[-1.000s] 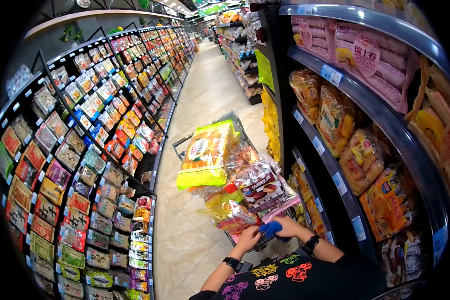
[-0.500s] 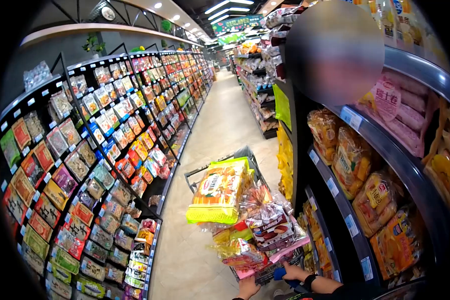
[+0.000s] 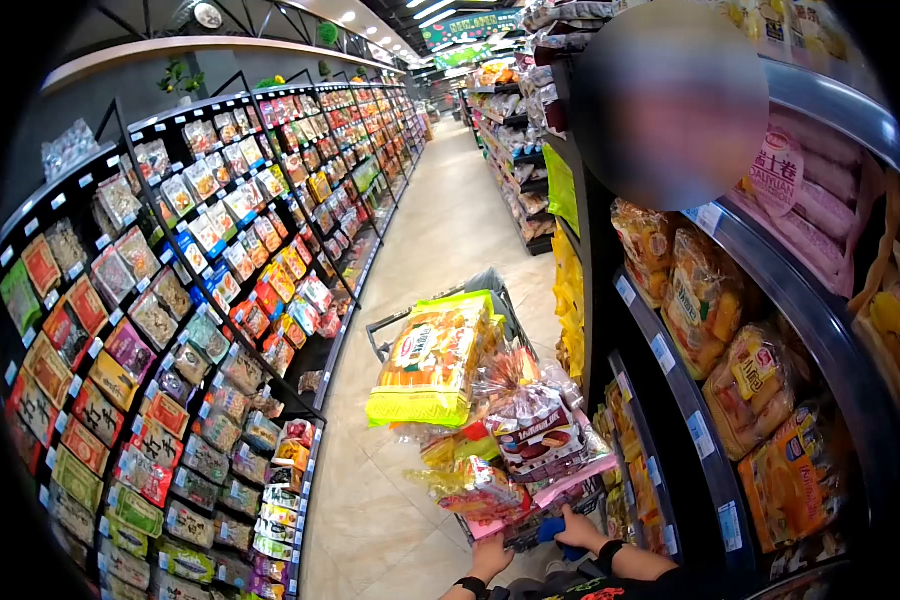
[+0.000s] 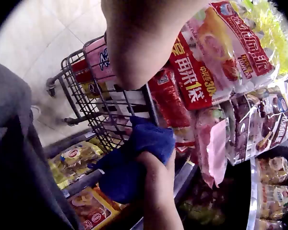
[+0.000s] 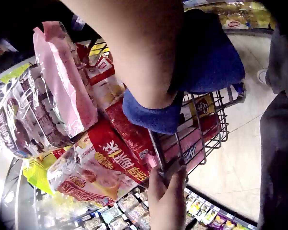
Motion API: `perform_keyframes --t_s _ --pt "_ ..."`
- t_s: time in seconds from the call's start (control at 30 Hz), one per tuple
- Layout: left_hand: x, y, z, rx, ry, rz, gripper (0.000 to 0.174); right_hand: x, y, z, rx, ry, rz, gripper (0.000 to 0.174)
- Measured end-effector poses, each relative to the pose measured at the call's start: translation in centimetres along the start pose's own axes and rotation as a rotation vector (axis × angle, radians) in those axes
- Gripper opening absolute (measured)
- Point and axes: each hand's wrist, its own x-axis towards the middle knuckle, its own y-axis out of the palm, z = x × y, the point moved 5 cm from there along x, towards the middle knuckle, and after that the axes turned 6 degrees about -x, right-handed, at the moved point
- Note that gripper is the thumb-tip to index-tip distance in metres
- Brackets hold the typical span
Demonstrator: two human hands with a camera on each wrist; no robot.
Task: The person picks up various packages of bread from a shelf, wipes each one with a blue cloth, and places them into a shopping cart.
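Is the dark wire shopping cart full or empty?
Full: the cart holds many plastic-wrapped food packages, heaped above its rim.

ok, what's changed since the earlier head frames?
Left hand moved left, away from the blue cloth, and grips the cart handle. Head view tipped up; the cart sits lower in frame. Unchanged: right hand on the cloth, packs piled in the cart.
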Motion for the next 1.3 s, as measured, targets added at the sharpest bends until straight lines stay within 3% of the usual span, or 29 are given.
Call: perform_keyframes --t_s 0.2,0.3,0.7,0.83,0.87,0.97,1.1,1.13,1.3 --pt "0.7 0.1 0.3 -0.052 0.002 0.056 0.044 -0.1 0.0 0.1 0.035 0.002 -0.047 0.072" --pt "1.0 0.3 0.6 -0.086 -0.003 0.036 0.044 1.0 0.8 -0.9 0.010 -0.016 -0.007 0.088" --pt "0.5 0.4 1.3 -0.103 0.012 0.092 0.044 0.8 0.1 -0.3 -0.039 -0.073 -0.043 0.084" --pt "0.1 0.0 0.8 -0.071 -0.015 0.101 0.042 0.4 -0.2 0.2 -0.021 -0.006 0.008 0.086" --pt "0.0 -0.5 0.6 -0.106 0.026 0.022 0.043 0.2 -0.3 0.4 -0.042 0.025 0.001 0.085" --pt "0.1 -0.5 0.7 -0.076 -0.067 0.139 0.042 0.6 0.0 0.2 0.004 -0.004 -0.036 0.079" --pt "-1.2 -0.3 1.8 -0.090 0.029 0.058 0.047 -0.3 1.3 0.6 0.003 -0.032 -0.041 0.078" --pt "-1.7 -0.3 2.3 -0.094 0.025 0.097 0.053 -0.9 1.6 1.2 0.002 -0.031 -0.057 0.077" --pt "-8.2 -2.4 3.1 -0.033 0.140 -0.082 0.074 -5.8 3.0 4.5 -0.115 0.060 -0.051 0.076"
